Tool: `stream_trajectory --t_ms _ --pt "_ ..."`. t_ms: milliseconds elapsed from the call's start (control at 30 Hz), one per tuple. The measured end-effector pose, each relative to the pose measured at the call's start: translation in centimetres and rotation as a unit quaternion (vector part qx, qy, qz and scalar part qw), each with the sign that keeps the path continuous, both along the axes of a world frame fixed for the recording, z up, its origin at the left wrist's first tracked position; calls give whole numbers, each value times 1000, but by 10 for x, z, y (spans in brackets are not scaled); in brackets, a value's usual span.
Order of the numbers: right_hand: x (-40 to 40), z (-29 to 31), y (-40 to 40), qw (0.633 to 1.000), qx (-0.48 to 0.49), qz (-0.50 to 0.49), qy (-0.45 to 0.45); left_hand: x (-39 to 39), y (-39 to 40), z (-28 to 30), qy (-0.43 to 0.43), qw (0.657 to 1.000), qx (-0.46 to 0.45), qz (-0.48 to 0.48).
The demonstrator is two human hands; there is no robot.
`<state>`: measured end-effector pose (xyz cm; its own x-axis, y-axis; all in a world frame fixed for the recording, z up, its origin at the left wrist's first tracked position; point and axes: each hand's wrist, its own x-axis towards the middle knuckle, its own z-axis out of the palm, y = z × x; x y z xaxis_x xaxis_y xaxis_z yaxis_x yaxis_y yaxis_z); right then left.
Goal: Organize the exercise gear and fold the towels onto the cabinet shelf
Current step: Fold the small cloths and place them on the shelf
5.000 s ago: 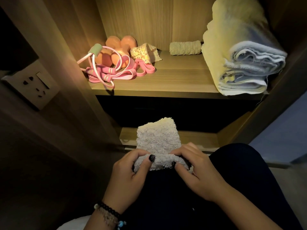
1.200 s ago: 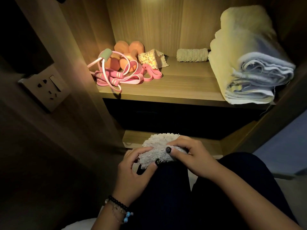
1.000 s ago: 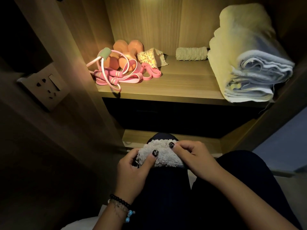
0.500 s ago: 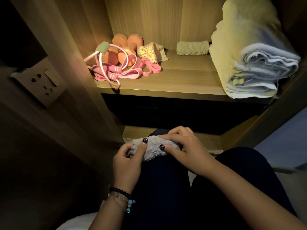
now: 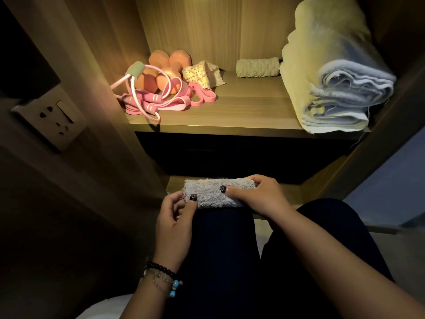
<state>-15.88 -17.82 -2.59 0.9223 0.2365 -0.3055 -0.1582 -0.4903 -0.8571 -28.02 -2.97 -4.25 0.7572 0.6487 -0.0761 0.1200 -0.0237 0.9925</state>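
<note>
While gear (image 5: pixel 158 93) and towels (image 5: pixel 333 88) sit shelved at 12 o'clock, both hands (image 5: pixel 174 217) (image 5: pixel 259 196) pinch the rolled cloth (image 5: pixel 217 195), unshelved.

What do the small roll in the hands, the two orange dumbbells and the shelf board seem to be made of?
Small roll: looks like fluffy terry or fleece cloth, pale grey, with a shaggy pile.
Orange dumbbells: probably a rubber or vinyl coating, smooth and matte with soft highlights; the core is hidden.
Shelf board: wood-look panel with straight grain lines, matte; solid wood or laminate cannot be told.
</note>
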Motion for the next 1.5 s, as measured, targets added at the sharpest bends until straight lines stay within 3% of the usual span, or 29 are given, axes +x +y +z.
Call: stream_trajectory --t_ms 100,200,367,467,633,900,1000,1067,1200,1233,1500 --pt "0 0 -3 998 60 -6 -5 5 -4 6 -24 997 78 -14" --pt "3 3 -10 988 150 -23 -25 23 -12 14 -87 994 59 -44" --pt "20 16 -27 976 148 -17 -158 58 -16 21 -143 985 73 -60" --pt "37 28 -37 962 116 0 -247 83 -20 21 -155 981 90 -69" --pt "69 35 -35 939 60 -39 -335 122 -27 14 -134 964 221 -62" --pt "135 23 -13 912 -6 -84 -402 203 -20 1 -101 962 252 -23" --pt "167 23 -6 920 -71 -47 -382 237 -19 0 -77 969 236 1" --pt "183 22 -4 919 -141 -9 -368 252 -21 2 -51 957 282 44" --pt "190 17 -1 801 -263 34 -536 267 -22 4 -43 905 418 62" --pt "188 13 -1 786 -273 45 -553 269 -20 2 -43 900 430 63" --pt "209 2 21 802 -321 35 -503 282 -10 1 -57 908 412 41"
